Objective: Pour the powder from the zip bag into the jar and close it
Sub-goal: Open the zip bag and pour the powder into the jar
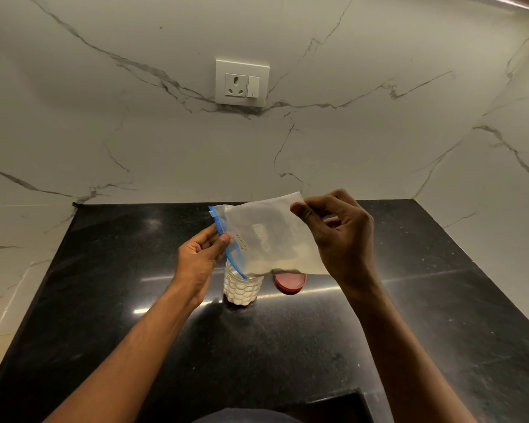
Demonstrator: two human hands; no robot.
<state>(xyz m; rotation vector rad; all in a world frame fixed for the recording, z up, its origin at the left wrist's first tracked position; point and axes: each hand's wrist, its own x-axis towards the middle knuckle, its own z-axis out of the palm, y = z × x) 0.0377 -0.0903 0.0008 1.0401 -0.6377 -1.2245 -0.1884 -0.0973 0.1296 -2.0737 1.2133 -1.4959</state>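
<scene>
A clear zip bag (268, 236) with a blue zip strip hangs tilted over the jar (242, 286), its zip end lowest and pointing down at the jar's mouth. The bag looks nearly empty: a thin pale film of powder clings along its lower edge, and faint print on the plastic is too small to read. The jar stands upright on the black tabletop (287, 346), near the middle, and holds white powder that fills most of its textured body. Its mouth is hidden behind the bag's lower corner, so whether bag and rim touch cannot be told. The left hand (200, 254) pinches the blue zip edge between thumb and fingers. The right hand (339, 236) is closed on the bag's far upper corner, lifting it high. A red lid (290, 282) lies flat on the tabletop just right of the jar, its far part covered by the bag.
</scene>
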